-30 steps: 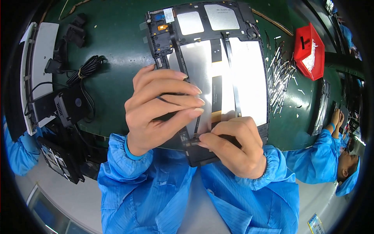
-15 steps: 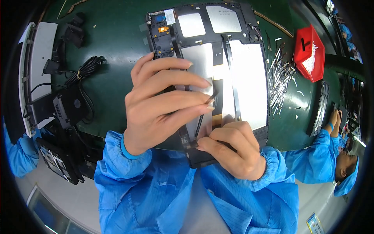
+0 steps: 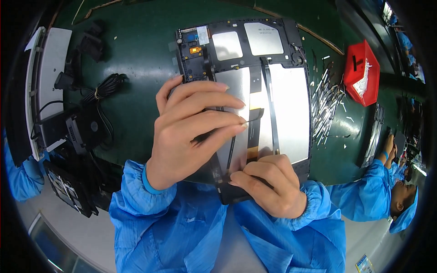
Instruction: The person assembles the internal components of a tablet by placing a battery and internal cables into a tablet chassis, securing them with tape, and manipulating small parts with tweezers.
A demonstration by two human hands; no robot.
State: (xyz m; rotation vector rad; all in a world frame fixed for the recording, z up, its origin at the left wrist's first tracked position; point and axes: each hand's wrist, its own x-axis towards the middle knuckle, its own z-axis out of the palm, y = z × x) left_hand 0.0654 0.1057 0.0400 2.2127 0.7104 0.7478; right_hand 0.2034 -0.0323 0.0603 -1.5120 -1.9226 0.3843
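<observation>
A tablet-like device [image 3: 291, 102] with a black frame and silver metal plates lies opened up before me, its lower edge close to my body. My left hand [image 3: 195, 123] is over its left half, thumb and forefinger pinched on a thin black strip [image 3: 257, 115] whose curved end sticks out to the right. Low on the device, my right hand [image 3: 275, 184] is closed, thumb and forefinger pressed together by the lower edge. What these fingers grip is too small and hidden to make out. Another narrow black line [image 3: 232, 150] runs between the two hands.
Right of the device lies a heap of thin strips [image 3: 325, 104], with a red bin [image 3: 373, 77] of white pieces beyond. A bundled black cable [image 3: 102, 88] and black adapters [image 3: 86, 129] are on the left. A co-worker [image 3: 368, 186] sits at the right.
The device appears slightly lower in view. My left fingers have shifted a little, and more of the black strip's curved end shows beyond them. My right hand keeps its pinch.
</observation>
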